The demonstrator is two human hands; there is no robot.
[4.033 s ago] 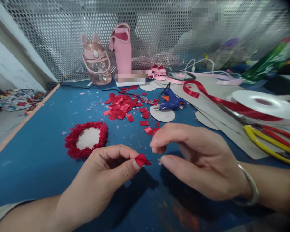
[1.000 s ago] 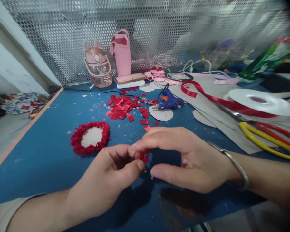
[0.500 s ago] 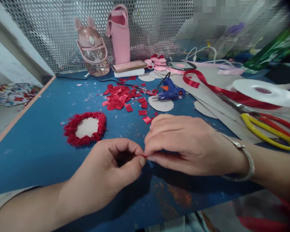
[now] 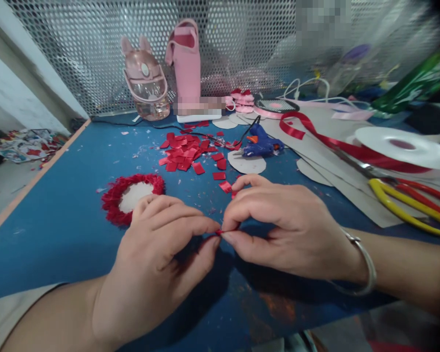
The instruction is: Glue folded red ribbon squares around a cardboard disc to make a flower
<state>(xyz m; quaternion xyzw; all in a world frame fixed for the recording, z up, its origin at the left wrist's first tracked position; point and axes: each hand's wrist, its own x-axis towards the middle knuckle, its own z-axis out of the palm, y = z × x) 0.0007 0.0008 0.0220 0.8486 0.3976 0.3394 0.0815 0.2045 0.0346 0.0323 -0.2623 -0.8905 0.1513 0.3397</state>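
Note:
Between the fingertips of both hands is a small piece of red ribbon [image 4: 220, 232], mostly hidden by the fingers. My left hand [image 4: 157, 259] pinches its left end with thumb and forefinger; my right hand [image 4: 278, 227], with a bangle at the wrist, pinches the other end. Beyond my left hand lies a pale disc [image 4: 132, 194] edged with frayed red ribbon [image 4: 112, 200], partly covered by the fingers. A heap of cut red ribbon pieces [image 4: 185, 150] lies farther back. Close to it a blue glue gun [image 4: 262, 144] rests over a plain pale disc [image 4: 247, 164].
On the right are yellow-and-red-handled scissors [image 4: 392, 200], a white ribbon spool [image 4: 418, 142] with red ribbon trailing, and grey card sheets [image 4: 330, 171]. A bottle [image 4: 146, 88] and a pink holder [image 4: 187, 63] stand against the perforated metal panel [image 4: 95, 49]. A black cord [image 4: 161, 126] crosses the blue table [image 4: 58, 220].
My left hand has turned over the ribbon, its other fingers now stretching forward over the disc's edge. My right fingers have lifted and opened out slightly while keeping their pinch. The view has shifted slightly.

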